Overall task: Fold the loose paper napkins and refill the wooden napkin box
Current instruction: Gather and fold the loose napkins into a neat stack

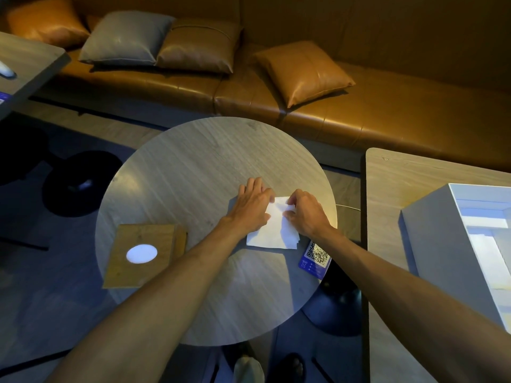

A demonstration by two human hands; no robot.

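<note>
Dim overall: warm amber on the leather sofa [304,106] at the top, cooler blue on the round table [193,167]. The napkin [272,230] and the oval hole of the wooden napkin box [154,236] glare white. Soft shadows lie beside the forearms [171,286]. Frame edges bend, wide-angle.

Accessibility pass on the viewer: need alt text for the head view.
Two bare hands fold a white paper napkin on a round grey wood-grain table: the left hand presses it flat, the right hand pinches its far edge. A wooden napkin box with an oval opening sits left of them, a blue QR-code card to the right.
</note>
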